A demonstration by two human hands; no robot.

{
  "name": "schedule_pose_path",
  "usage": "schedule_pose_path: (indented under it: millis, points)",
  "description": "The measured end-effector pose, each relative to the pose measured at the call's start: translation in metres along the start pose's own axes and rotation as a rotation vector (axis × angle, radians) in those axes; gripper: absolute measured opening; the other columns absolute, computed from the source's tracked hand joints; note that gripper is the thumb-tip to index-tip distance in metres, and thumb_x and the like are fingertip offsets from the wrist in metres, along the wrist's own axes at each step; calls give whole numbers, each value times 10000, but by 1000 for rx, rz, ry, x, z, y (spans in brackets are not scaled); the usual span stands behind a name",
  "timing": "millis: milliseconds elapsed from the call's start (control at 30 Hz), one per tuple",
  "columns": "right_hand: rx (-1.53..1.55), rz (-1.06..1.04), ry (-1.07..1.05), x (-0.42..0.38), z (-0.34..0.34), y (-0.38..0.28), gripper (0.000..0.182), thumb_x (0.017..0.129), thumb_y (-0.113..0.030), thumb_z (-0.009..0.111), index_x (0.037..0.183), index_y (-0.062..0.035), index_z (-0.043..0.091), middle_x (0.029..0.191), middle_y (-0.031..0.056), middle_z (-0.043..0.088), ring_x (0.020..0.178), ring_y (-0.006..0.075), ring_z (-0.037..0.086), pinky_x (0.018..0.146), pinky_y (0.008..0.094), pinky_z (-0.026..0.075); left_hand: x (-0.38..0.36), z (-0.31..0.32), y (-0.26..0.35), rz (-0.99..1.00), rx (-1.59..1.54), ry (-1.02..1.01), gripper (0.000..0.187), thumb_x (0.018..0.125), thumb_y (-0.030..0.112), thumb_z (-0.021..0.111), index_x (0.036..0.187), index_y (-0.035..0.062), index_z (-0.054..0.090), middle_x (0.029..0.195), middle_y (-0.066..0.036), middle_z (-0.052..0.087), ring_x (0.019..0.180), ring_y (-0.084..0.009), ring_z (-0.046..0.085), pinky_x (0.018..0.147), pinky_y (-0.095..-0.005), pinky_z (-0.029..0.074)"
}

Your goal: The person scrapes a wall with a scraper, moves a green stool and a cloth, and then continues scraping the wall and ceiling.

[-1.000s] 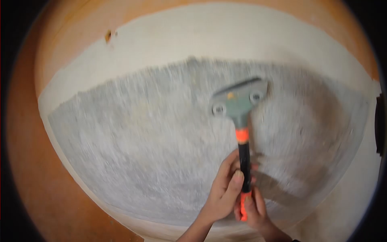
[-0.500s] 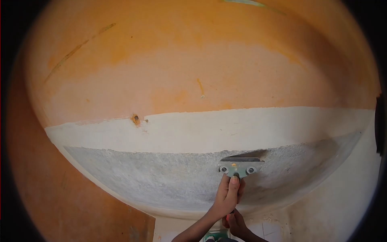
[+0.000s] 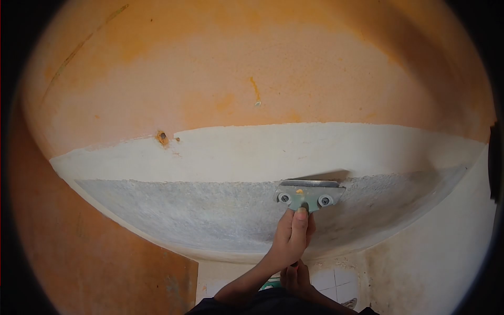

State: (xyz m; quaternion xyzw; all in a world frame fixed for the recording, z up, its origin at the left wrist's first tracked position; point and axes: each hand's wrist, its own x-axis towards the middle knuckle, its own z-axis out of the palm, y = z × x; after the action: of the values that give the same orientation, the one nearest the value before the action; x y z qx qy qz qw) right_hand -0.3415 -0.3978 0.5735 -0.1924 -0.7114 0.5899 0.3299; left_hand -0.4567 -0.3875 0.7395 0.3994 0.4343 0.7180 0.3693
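The left hand [image 3: 291,236] clasps the broad, flat-headed scraper [image 3: 310,197] high, the right hand [image 3: 297,277] low; rough gray patch [image 3: 173,210] flanks it, edging the smooth white band [image 3: 226,155].

At the near side, the pale tiled floor [image 3: 326,283] is partly covered by a half-hidden green object [image 3: 271,284] at left and an unclear patterned one at right.
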Motion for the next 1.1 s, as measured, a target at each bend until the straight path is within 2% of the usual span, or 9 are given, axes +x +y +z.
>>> schedule_pose_path:
  millis: [100, 200, 233, 300, 333, 500, 567, 733, 1100]
  points:
    - [269, 180, 12, 6, -1, -37, 253, 981, -271, 480, 925, -25, 467, 675, 18, 552, 605, 76, 543, 553, 259, 444, 8, -1, 6, -10, 52, 24, 498, 1025, 531, 288, 864, 84, 438, 565, 35, 389, 438, -36, 339, 388, -217, 261]
    - [75, 340, -14, 8, -3, -40, 250, 981, -266, 471, 914, -25, 466, 678, 25, 547, 606, 77, 533, 550, 267, 441, 10, -2, 28, -41, -16, -32, 470, 1045, 468, 295, 837, 73, 442, 593, 30, 413, 456, -35, 354, 412, -210, 292]
    - [75, 341, -9, -12, -3, -27, 250, 981, -266, 471, 914, -25, 466, 678, 25, 547, 606, 77, 533, 550, 267, 441, -6, 1, 10, -43, -17, -36, 470, 1045, 468, 295, 837, 73, 442, 593, 30, 413, 456, -35, 354, 412, -210, 292]
    - [161, 99, 67, -5, 6, -42, 262, 980, -274, 473, 904, -23, 464, 669, 26, 536, 598, 78, 521, 541, 277, 437, 2, 0, 20, -66, -9, 7, 467, 1045, 471, 298, 824, 82, 434, 582, 28, 406, 443, -36, 353, 399, -212, 290]
    - [165, 94, 66, 0, 5, -49, 262, 980, -274, 473, 904, -23, 464, 669, 26, 536, 598, 78, 521, 541, 277, 437, 6, 0, 26, -62, -4, 7, 467, 1045, 471, 298, 824, 82, 434, 582, 28, 406, 443, -36, 353, 399, -212, 290]
    - [299, 300, 14, -13, -2, -62, 259, 989, -270, 468, 910, -24, 462, 663, 9, 522, 591, 63, 498, 539, 265, 430, -4, 6, 18, -69, -76, 3, 483, 1037, 493, 312, 812, 81, 421, 606, 13, 407, 416, -49, 363, 374, -219, 317]
    - [188, 208, 23, -15, -3, -65, 255, 997, -271, 462, 913, -30, 462, 662, 2, 516, 590, 51, 489, 532, 255, 424, -4, 0, 14, -71, -88, -47, 485, 1033, 507, 314, 841, 74, 414, 614, 0, 410, 402, -63, 375, 365, -225, 331]
    - [223, 315, -2, -11, -4, -86, 245, 1002, -258, 465, 919, -28, 469, 667, 6, 532, 588, 54, 497, 535, 262, 430, 2, 3, 30, -79, -147, -49, 515, 1014, 562, 308, 978, 62, 429, 604, -5, 404, 384, -76, 364, 346, -234, 332]
    - [186, 277, 1, -23, -3, -71, 246, 1003, -262, 469, 928, -27, 482, 664, 10, 536, 591, 67, 512, 547, 269, 434, -2, 0, 15, -26, -173, -30, 516, 1007, 577, 318, 963, 76, 434, 550, 8, 366, 358, -79, 358, 334, -236, 334]
